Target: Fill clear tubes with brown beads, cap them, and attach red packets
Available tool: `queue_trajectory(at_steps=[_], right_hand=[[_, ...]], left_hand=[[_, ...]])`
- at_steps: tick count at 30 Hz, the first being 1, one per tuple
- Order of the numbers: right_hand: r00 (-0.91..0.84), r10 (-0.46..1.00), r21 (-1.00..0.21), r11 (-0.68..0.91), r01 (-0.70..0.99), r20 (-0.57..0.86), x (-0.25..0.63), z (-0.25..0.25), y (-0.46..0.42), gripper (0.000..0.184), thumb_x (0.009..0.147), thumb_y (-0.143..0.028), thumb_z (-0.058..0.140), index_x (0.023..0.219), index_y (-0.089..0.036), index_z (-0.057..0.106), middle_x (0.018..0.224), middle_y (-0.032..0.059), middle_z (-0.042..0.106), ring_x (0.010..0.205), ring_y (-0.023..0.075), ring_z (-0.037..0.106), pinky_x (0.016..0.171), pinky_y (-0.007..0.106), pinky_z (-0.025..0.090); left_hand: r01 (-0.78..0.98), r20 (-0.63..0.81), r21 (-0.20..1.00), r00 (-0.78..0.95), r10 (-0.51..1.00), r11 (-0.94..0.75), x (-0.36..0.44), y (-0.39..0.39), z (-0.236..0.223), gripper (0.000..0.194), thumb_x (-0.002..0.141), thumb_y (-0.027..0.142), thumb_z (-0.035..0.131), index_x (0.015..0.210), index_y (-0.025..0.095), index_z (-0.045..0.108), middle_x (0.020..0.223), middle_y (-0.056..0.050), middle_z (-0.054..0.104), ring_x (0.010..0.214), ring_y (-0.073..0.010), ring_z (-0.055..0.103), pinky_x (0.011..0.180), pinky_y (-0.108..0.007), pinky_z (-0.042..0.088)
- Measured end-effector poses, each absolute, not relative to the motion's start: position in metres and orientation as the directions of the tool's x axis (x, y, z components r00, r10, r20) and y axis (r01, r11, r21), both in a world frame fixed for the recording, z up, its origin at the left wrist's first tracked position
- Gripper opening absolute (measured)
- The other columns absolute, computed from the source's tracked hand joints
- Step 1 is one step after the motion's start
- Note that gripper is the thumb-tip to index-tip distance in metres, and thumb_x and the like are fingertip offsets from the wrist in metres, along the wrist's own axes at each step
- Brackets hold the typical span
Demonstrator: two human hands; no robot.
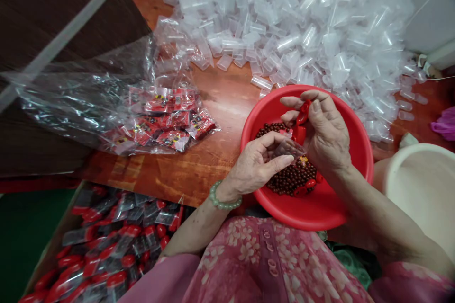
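Note:
My left hand (250, 168), a green bead bracelet at its wrist, is closed round a small clear plastic tube (287, 148) above the red basin (366, 156). Just right of it, my right hand (329, 135) pinches a red plastic cap (303, 113) between thumb and fingers. Another red part (298, 133) shows directly below the cap; whether it joins the cap or the tube I cannot tell. Under both hands, small round brown beads (284, 183) lie in the basin. Red pieces (310, 183) rest among the beads.
Many clear plastic tubes (295, 42) are heaped at the back. Red printed packets (174, 118) sit in a clear bag on the wooden table (216, 104). Red-capped clear containers (117, 251) fill a box at lower left. A cream tub (391, 170) stands at right.

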State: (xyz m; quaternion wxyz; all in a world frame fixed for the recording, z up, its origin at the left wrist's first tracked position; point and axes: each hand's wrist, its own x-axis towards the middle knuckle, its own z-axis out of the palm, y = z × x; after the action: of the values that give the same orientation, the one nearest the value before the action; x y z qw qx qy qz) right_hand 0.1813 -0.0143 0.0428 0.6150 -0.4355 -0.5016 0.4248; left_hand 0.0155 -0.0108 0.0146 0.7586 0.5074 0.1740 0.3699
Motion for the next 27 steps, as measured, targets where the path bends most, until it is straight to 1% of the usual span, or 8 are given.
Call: queue_trajectory(at_steps=[4,7,10,13,17,20,23,27], right_hand=[[0.128,0.969,-0.966,0.229,-0.119,0.214,0.173,0.038,-0.019,0.024,0.099,-0.047,0.065,0.108,-0.028,0.054,0.111,0.0008,0.079,0.093,0.014,0.078,0.08,0.028,0.065],[0.142,0.964,-0.964,0.242,-0.114,0.225,0.173,0.035,-0.022,0.021,0.098,-0.043,0.068,0.105,-0.027,0.056,0.105,0.0003,0.08,0.088,0.0143,0.079,0.078,0.029,0.066],[0.185,0.94,-0.951,0.302,-0.069,0.286,0.177,0.036,-0.022,0.017,0.098,-0.04,0.068,0.105,-0.027,0.06,0.104,-0.0002,0.079,0.086,0.0142,0.079,0.079,0.029,0.066],[0.285,0.879,-0.916,0.402,-0.013,0.382,0.182,0.037,-0.017,0.01,0.099,-0.036,0.068,0.104,-0.028,0.066,0.106,-0.0024,0.078,0.087,0.012,0.079,0.083,0.026,0.065],[0.393,0.796,-0.856,0.515,-0.042,0.46,0.18,0.036,-0.011,0.005,0.099,-0.032,0.068,0.102,-0.03,0.072,0.104,-0.0068,0.076,0.09,0.0086,0.079,0.082,0.019,0.063],[0.387,0.791,-0.846,0.531,-0.05,0.473,0.175,0.031,-0.011,0.006,0.099,-0.032,0.068,0.103,-0.031,0.072,0.1,-0.0071,0.076,0.092,0.0092,0.079,0.083,0.02,0.063],[0.343,0.809,-0.869,0.492,0.049,0.477,0.176,0.03,-0.016,0.009,0.1,-0.032,0.066,0.108,-0.03,0.07,0.102,-0.0044,0.078,0.09,0.0114,0.079,0.088,0.027,0.065],[0.261,0.854,-0.879,0.372,0.299,0.45,0.187,0.041,-0.027,0.013,0.1,-0.035,0.066,0.112,-0.03,0.069,0.112,0.0007,0.079,0.089,0.0169,0.079,0.084,0.035,0.067]], left_hand=[[-0.447,0.144,0.868,0.644,0.751,0.217,0.017,-0.009,0.015,0.016,0.086,0.021,0.078,0.099,0.017,0.069,0.096,-0.003,0.075,0.092,-0.0122,0.072,0.09,-0.024,0.057],[-0.449,0.135,0.869,0.619,0.774,0.208,0.016,-0.008,0.015,0.016,0.086,0.021,0.078,0.098,0.017,0.069,0.098,-0.003,0.075,0.092,-0.0124,0.072,0.09,-0.024,0.058],[-0.447,0.106,0.86,0.628,0.771,0.245,0.015,-0.007,0.014,0.019,0.087,0.023,0.077,0.102,0.017,0.067,0.098,-0.003,0.074,0.092,-0.0119,0.072,0.089,-0.023,0.057],[-0.432,0.084,0.837,0.708,0.702,0.336,0.014,-0.006,0.015,0.019,0.09,0.026,0.076,0.103,0.017,0.066,0.099,-0.004,0.073,0.091,-0.0114,0.072,0.087,-0.022,0.056],[-0.376,0.063,0.839,0.786,0.615,0.394,0.011,-0.007,0.016,0.02,0.09,0.029,0.077,0.099,0.015,0.066,0.109,-0.008,0.073,0.094,-0.0124,0.072,0.091,-0.025,0.055],[-0.391,0.081,0.829,0.791,0.607,0.4,0.01,-0.007,0.015,0.021,0.089,0.029,0.077,0.099,0.015,0.065,0.108,-0.009,0.075,0.096,-0.013,0.072,0.091,-0.025,0.056],[-0.413,0.083,0.827,0.761,0.644,0.381,0.01,-0.007,0.013,0.023,0.089,0.03,0.078,0.1,0.015,0.064,0.104,-0.009,0.077,0.093,-0.0136,0.074,0.088,-0.024,0.057],[-0.447,0.077,0.829,0.687,0.723,0.336,0.01,-0.008,0.01,0.027,0.088,0.035,0.079,0.101,0.017,0.065,0.114,-0.01,0.076,0.097,-0.0176,0.076,0.089,-0.029,0.06]])
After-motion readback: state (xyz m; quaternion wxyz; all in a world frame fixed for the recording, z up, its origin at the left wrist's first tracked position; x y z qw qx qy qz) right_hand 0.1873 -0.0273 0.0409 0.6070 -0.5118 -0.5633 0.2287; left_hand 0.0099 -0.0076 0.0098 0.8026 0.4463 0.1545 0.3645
